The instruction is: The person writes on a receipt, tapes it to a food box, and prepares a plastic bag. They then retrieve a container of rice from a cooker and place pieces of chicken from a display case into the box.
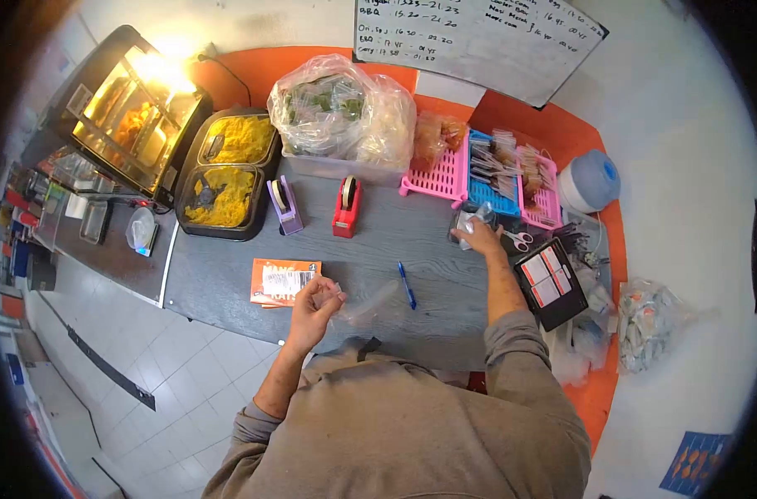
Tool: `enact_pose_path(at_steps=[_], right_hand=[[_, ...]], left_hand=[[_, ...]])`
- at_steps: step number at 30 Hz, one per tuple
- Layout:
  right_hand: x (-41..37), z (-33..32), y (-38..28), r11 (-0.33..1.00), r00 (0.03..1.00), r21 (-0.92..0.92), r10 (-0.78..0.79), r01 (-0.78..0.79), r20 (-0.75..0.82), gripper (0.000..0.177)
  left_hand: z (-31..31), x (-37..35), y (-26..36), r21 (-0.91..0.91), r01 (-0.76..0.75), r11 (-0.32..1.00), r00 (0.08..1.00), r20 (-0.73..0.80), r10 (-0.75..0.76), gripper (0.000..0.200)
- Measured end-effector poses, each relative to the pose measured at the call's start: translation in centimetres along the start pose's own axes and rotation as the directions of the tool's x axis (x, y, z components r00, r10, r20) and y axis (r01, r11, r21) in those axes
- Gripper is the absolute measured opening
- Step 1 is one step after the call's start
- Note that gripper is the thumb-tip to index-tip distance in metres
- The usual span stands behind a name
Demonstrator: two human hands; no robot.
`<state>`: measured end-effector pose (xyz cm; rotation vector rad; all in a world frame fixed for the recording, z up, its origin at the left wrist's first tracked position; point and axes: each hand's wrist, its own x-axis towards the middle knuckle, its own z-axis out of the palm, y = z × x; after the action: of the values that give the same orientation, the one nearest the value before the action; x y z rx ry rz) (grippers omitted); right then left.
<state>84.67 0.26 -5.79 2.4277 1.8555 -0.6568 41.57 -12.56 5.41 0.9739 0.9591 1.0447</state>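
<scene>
Pinched tight by one end in left hand (324, 298): clear limp plastic bag (370, 308), over grey wood-grain bench (445, 287). At 3 o'clock from left hand, 8 o'clock from right hand (481, 239); long axis 8-to-2; much nearer left. Under right hand's bent fingers, touching: crumpled clear plastic (467, 223); cannot tell if gripped. Both hands well apart.

We take this for a small takeaway food shop. We see a lit, glass-fronted warming cabinet (137, 125) left of the counter (445, 333), trays of yellow food (225, 198) by its far left corner, and coloured baskets (434, 177) of small packets along the far edge. Clear plastic (374, 308) shows by the near edge; a whiteboard (478, 41) lists times beside "BBQ".
</scene>
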Motion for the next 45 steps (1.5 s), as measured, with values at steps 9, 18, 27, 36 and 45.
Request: enact_pose_path(at_steps=[9,18,27,36,45], right_hand=[[4.4,0.7,3.6,0.988,1.0,0.155,0.02,-0.018,-0.013,0.052],[3.4,-5.6,9.9,0.795,0.778,0.583,0.255,0.17,-0.574,0.025],[-0.4,-8.2,9.8,0.984,0.796,0.18,0.101,0.01,-0.597,0.034],[7.5,1.3,15.4,0.986,0.987,0.042,0.159,-0.158,-0.013,0.037],[4.9,1.2,13.0,0.975,0.96,-0.101,0.17,-0.196,-0.22,0.026]], left_hand=[[1.8,-0.4,-1.2,0.039,0.008,0.999,0.997,-0.08,-0.005,0.016],[-0.3,-1.3,-0.5,0.086,-0.072,0.994,0.995,-0.067,0.078,0.013],[0.1,-1.6,-1.3,0.065,0.017,0.998,0.996,-0.083,-0.011,0.014],[1.2,-1.8,-1.6,0.109,0.01,0.994,0.992,-0.124,0.004,0.014],[1.4,-1.7,-1.7,0.126,-0.051,0.991,0.976,-0.205,0.077,0.011]])
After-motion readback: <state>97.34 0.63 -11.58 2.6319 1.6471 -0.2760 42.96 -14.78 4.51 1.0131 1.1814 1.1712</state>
